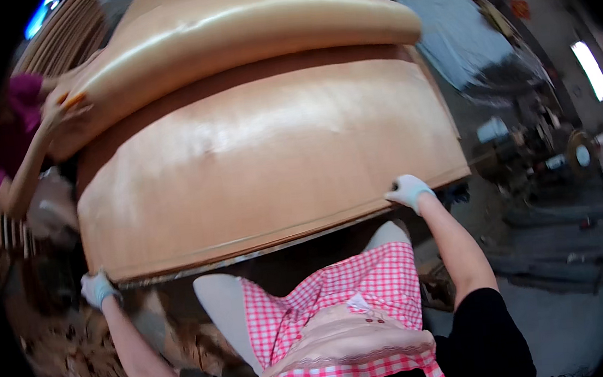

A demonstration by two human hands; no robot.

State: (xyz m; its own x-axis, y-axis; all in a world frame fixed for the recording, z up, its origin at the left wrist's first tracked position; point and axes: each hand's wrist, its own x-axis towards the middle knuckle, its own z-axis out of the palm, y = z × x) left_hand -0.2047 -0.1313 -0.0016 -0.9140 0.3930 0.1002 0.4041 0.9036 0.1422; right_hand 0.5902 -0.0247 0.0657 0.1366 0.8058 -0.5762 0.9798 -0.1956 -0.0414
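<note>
A broad, light-brown wood veneer sheet (263, 156) lies flat in front of me on a stack of similar sheets. My left hand (99, 289), in a pale glove, grips its near left corner. Toward the right end of the near edge, my right hand (410, 193) is closed on the rim, also gloved; its fingertips are partly hidden. Across the far part, another large veneer sheet (233, 34) is bent over in a long roll and casts a shadow on the flat one.
At the left, a co-worker in a purple sleeve (25, 97) has a hand (66, 118) on the rolled sheet, with something orange at the fingers. A pale plastic cover (459, 27) drapes a pile at the far right. Torn brown scraps (81, 355) lie at lower left.
</note>
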